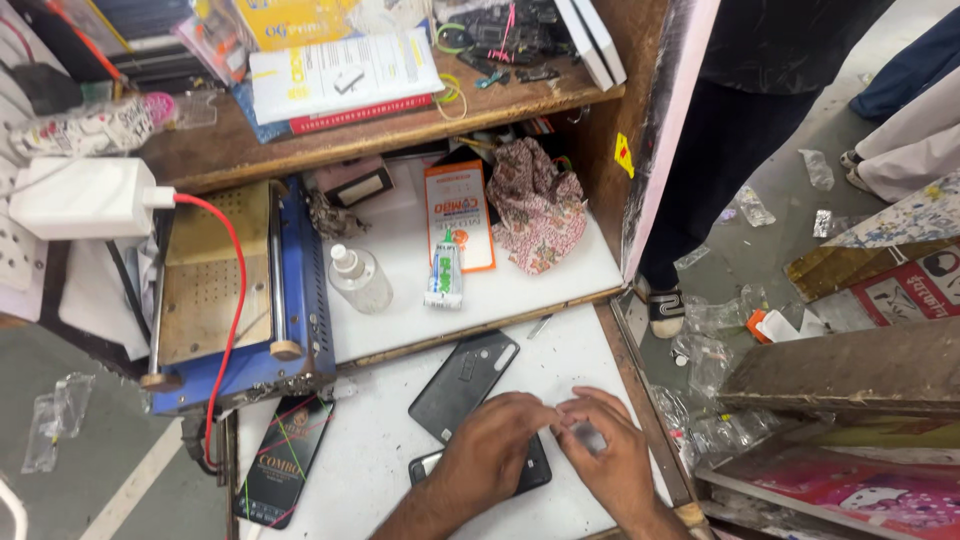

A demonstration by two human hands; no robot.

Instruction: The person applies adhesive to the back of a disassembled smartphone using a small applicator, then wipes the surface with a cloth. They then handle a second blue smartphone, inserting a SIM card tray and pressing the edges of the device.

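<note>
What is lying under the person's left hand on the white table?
A dark phone lies under the left hand, only its ends showing. The covered middle cannot be seen. A black back cover lies beside it, and the right hand pinches a small clear piece.

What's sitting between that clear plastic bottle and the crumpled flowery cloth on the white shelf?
In the head view, a small glue tube stands between the clear bottle and the floral cloth, with an orange-and-white packet lying just behind it.

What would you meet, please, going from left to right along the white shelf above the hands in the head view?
Blue-framed machine → clear pump bottle → small glue tube → crumpled floral cloth.
</note>
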